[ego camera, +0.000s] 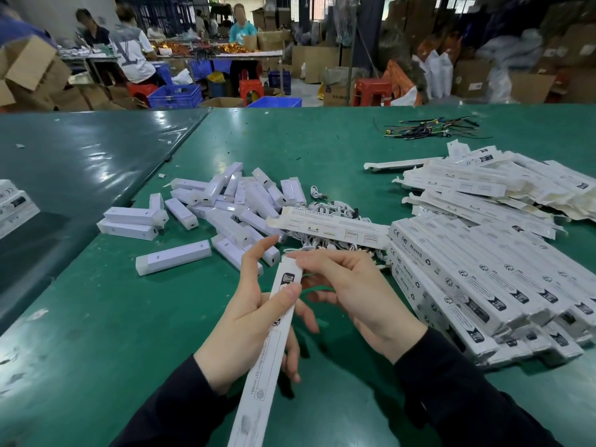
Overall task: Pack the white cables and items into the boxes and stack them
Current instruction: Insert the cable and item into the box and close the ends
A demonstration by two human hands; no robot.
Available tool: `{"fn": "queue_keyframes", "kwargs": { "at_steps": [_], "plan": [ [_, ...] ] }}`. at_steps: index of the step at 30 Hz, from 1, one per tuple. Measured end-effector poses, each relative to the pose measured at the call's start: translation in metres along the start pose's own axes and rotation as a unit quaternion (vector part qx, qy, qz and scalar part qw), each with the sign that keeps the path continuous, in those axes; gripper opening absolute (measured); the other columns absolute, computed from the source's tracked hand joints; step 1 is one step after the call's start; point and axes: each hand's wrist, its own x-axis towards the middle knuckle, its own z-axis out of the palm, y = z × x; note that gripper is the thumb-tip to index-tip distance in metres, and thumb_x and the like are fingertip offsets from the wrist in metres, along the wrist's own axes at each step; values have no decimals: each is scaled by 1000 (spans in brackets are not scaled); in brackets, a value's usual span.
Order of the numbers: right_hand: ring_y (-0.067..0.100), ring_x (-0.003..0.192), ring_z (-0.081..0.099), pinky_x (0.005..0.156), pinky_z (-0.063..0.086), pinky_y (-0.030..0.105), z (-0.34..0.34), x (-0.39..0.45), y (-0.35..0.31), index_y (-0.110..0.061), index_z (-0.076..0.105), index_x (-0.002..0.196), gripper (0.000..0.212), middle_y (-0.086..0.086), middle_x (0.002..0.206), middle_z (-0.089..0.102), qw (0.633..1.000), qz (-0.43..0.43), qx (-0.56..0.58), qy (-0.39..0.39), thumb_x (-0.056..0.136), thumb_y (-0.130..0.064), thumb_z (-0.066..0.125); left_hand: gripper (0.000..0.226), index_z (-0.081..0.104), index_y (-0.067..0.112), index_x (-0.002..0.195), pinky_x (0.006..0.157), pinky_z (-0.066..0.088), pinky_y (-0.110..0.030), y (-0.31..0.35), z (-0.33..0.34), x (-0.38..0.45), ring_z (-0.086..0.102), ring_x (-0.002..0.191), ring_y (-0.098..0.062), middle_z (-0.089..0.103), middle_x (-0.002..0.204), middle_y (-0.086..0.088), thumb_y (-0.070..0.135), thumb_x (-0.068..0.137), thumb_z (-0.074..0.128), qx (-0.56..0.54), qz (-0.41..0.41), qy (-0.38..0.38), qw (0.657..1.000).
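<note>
My left hand (251, 321) grips a long white box (269, 346) around its middle, thumb on top, the box angled up and away from me. At the box's far end, the fingers of my right hand (348, 285) touch the end flap. A heap of white lamp units (225, 208) lies on the green table (96, 333) beyond my hands. Beside it is a tangle of white cables (325, 243), partly covered by a flat unfolded box (329, 227). Packed boxes (477, 285) are stacked at the right.
Flat unfolded box sleeves (483, 185) are piled at the far right. A bundle of dark and coloured wires (425, 129) lies near the table's far edge. More white boxes (16, 201) sit at the left edge. People work at other tables in the background.
</note>
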Motion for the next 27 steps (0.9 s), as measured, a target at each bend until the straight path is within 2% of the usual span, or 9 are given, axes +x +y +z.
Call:
{"fn": "queue_keyframes", "kwargs": {
  "at_steps": [6,11,14,16,18,21,23,25,27],
  "plan": [
    [3,66,63,61,47,15,-2,1,5,-21,80,83,20,-3,77,74,995,-70,-74,-5,90,-11,64,46,39,58,121,37,49,-33,3,-2,-1,49,32,-24,61,74,-25,34,85,57,-27,-26,-9,999],
    [13,59,59,57,48,17,3,-3,9,-4,69,85,20,5,76,66,980,-165,-98,-53,94,-16,55,40,46,49,125,34,43,-24,6,-4,-5,43,28,-20,59,78,-27,39,88,59,-94,-68,-19,993],
    [15,45,55,56,48,18,4,-5,11,-8,70,90,22,6,81,66,979,-163,-92,-83,97,-21,54,40,49,39,127,34,40,-21,4,-5,-2,38,28,-17,57,77,-24,46,88,54,-107,-72,9,992],
    [16,43,56,54,49,23,6,-4,12,-17,70,85,16,7,85,69,981,-152,-99,-75,96,-19,59,46,52,35,129,34,39,-21,3,-4,1,38,28,-17,55,72,-23,51,86,46,-120,-89,21,989],
    [17,49,60,55,51,28,7,-1,15,-22,69,85,11,3,85,72,979,-151,-135,-23,93,-17,63,44,56,31,128,33,39,-20,1,-4,3,39,31,-18,54,71,-19,51,93,40,-130,-98,33,986],
    [14,81,67,74,57,40,7,1,22,-29,66,103,12,-9,99,69,969,-142,-196,50,95,-21,60,41,59,18,126,36,39,-20,0,-8,5,43,41,-16,53,72,-13,43,98,41,-160,-49,99,981],
    [11,88,66,78,55,37,10,-1,26,-28,63,111,20,-11,104,66,967,-152,-195,63,99,-17,53,34,58,16,119,41,43,-23,4,-12,6,47,48,-17,56,73,-13,38,98,42,-183,-4,148,972],
    [8,94,63,82,50,28,12,-5,25,-22,63,116,30,-11,108,63,935,-224,-268,59,98,-7,45,26,57,17,109,46,47,-25,9,-13,6,50,53,-17,58,74,-12,33,99,40,-201,21,183,962],
    [11,106,58,92,46,27,13,-9,22,-15,64,120,43,-5,116,60,876,-315,-365,21,89,6,43,23,57,16,105,48,50,-25,6,-18,6,52,56,-18,58,76,-12,28,103,37,-213,20,215,953]
  ]
}}
